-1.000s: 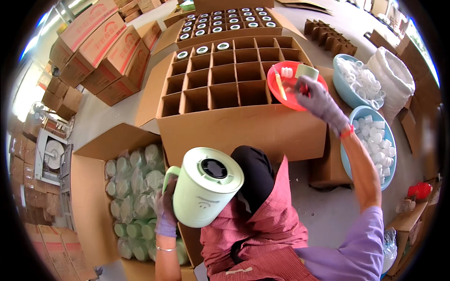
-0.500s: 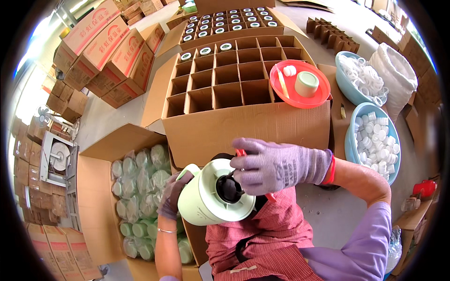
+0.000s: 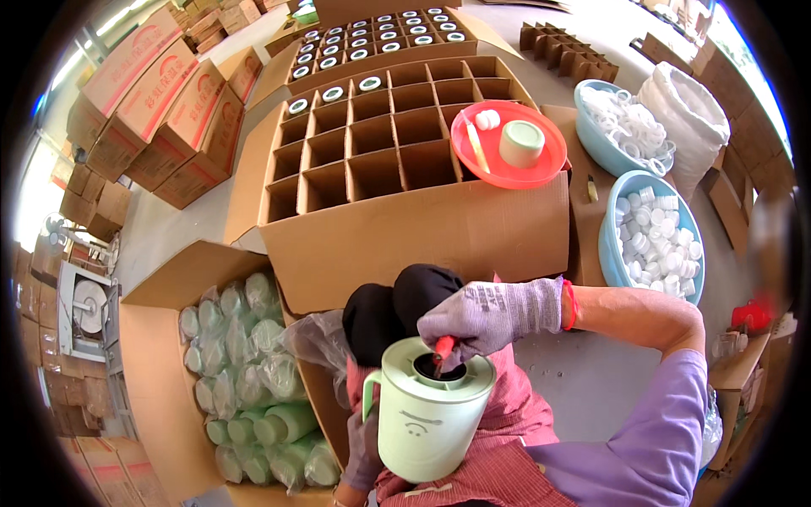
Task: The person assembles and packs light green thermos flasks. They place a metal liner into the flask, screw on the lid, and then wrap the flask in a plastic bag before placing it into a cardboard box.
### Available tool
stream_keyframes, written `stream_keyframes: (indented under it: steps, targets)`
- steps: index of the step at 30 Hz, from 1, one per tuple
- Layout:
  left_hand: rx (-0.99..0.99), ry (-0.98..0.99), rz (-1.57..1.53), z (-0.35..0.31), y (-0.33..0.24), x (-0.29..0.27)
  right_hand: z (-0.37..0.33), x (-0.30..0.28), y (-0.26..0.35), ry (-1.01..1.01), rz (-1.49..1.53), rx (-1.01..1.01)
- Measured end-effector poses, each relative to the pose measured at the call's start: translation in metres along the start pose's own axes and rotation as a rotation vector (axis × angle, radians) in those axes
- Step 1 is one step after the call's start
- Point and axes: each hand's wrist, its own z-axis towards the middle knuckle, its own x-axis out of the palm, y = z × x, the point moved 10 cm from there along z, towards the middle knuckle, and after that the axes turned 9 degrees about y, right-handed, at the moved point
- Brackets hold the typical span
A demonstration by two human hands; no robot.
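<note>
A light green jug [image 3: 435, 435], with a side handle and a smiling face printed on it, stands tilted over my lap. My left hand [image 3: 363, 448], in a grey-purple glove, holds it at the handle side; part of those fingers is hidden behind the jug. Over the top, my gloved right hand [image 3: 477, 319] is closed around a red-handled tool [image 3: 443, 346]. Its metal end reaches into the dark round opening [image 3: 432, 367] in the jug's top. The tool looks like pliers, but its other handle is covered by my hand.
Ahead is a divided carton [image 3: 414, 221] with a red dish [image 3: 524, 176] on its corner. An open box [image 3: 144, 338] of bagged green jugs stands at left. Blue basins of white caps [image 3: 655, 245] and white rings [image 3: 625, 127] are at right. Stacked cartons [image 3: 160, 101] rise at far left.
The jug has turned more upright and come lower toward me, its printed face now in view. My right hand has turned, bringing the tool's red handle above the opening. The whole view has shifted slightly.
</note>
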Motion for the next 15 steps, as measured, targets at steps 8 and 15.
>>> stream_keyframes:
  steps: [8,15]
  targets:
    - [-0.055,0.431,0.219,0.077,-0.099,-0.024,-0.060,-0.119,-0.044,-0.229,-0.195,0.453]
    - [-0.417,1.006,-0.007,0.098,-0.078,0.001,-0.142,-0.192,-0.184,-0.444,-1.059,1.039]
